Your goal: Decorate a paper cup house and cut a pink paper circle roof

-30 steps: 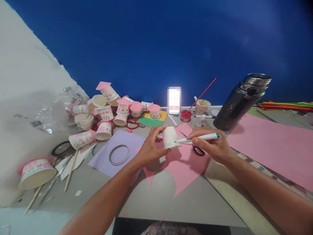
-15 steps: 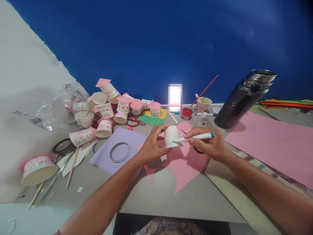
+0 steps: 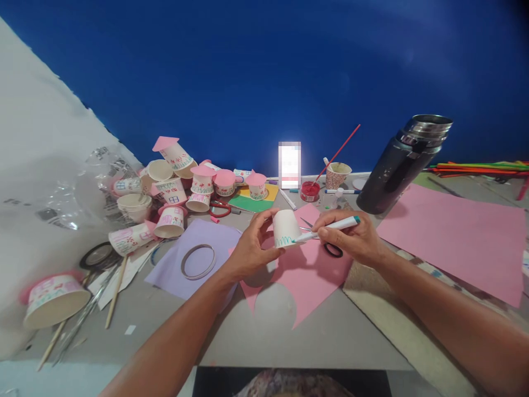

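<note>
White paper, likely light and easily dented, forms the cup [image 3: 286, 225] held wide end down above the pink sheet [image 3: 308, 284], the left hand [image 3: 255, 247] gripping it near base and rim, probably its stiffest holds, the right hand [image 3: 352, 238] clasping a marker [image 3: 346, 223] against its side.

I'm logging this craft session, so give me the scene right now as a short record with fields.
Left hand: holds a white paper cup
Right hand: holds a white marker with a green end, its tip at the cup
Cup marks: green zigzag near the lower edge
Beneath: cut pink paper, black-handled scissors
Left side: pink-topped cups; a grey ring on purple paper
Right side: dark flask, larger pink sheet
</note>
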`<state>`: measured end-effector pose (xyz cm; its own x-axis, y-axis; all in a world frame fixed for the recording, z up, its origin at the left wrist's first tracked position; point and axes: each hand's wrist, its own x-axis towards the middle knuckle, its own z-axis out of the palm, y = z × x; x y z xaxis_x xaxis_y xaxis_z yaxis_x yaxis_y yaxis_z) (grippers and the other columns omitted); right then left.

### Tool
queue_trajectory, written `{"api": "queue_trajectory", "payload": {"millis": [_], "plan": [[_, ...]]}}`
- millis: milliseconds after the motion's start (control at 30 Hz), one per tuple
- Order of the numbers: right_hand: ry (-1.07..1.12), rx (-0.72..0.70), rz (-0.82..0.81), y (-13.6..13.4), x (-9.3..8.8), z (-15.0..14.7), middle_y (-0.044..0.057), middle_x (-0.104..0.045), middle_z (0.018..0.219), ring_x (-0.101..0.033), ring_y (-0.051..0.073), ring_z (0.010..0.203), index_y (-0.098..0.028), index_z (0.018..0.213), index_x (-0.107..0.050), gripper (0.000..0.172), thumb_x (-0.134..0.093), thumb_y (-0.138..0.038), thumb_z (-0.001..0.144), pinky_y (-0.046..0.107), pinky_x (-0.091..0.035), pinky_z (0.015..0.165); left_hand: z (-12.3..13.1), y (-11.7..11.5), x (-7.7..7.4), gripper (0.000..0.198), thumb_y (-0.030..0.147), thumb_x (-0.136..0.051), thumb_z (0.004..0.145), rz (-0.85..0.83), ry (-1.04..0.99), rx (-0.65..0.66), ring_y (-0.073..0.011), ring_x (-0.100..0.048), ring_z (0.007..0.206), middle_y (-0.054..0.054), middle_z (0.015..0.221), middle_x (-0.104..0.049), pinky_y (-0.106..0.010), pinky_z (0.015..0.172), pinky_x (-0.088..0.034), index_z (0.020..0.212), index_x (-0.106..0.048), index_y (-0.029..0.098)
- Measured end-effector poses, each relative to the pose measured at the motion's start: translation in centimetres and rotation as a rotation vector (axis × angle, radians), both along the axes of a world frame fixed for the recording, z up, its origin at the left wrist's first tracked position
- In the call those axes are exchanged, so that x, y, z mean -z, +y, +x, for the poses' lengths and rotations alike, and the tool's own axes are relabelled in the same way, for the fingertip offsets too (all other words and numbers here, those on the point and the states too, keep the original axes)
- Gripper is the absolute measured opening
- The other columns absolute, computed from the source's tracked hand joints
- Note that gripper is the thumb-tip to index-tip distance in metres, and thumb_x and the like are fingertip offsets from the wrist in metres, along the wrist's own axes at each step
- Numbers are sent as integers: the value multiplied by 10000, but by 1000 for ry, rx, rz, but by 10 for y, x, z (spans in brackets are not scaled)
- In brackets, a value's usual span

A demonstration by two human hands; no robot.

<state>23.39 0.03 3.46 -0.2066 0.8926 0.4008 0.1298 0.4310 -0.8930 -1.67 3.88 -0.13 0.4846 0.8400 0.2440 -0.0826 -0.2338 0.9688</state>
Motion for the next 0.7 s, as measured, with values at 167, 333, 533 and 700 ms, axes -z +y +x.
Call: {"api": "queue_trajectory", "payload": {"millis": [167,333,533,700], "plan": [[-18,58,18,1,2,4,23,-703,690,-572,131,591,-186,850,-797,223,-765,-397,915,251,-404,513,1,-1,-4,713,195,-888,738,-47,-39,13,-342,-440,1479,-115,1548,-445,-517,1211,-395,1354,-537,272],[15,4,-22,2,1,5,24,-704,684,-595,148,616,-195,852,-789,245,-735,-417,941,272,-435,555,2,0,-5,742,224,-904,723,-73,-84,22,-324,-476,1452,-113,1553,-448,-488,1206,-402,1360,-526,267],[31,72,-7,4,-1,5,23,-708,661,-607,149,625,-188,813,-785,260,-758,-427,913,267,-450,578,2,2,-5,797,242,-928,697,-81,-96,-4,-336,-485,1449,-116,1569,-463,-481,1176,-434,1381,-520,276],[69,58,-18,5,2,7,26,-708,671,-603,154,634,-189,831,-789,286,-760,-461,913,270,-444,574,3,1,-7,797,244,-930,698,-91,-109,2,-331,-488,1455,-107,1557,-494,-479,1188,-425,1381,-522,287]]}}
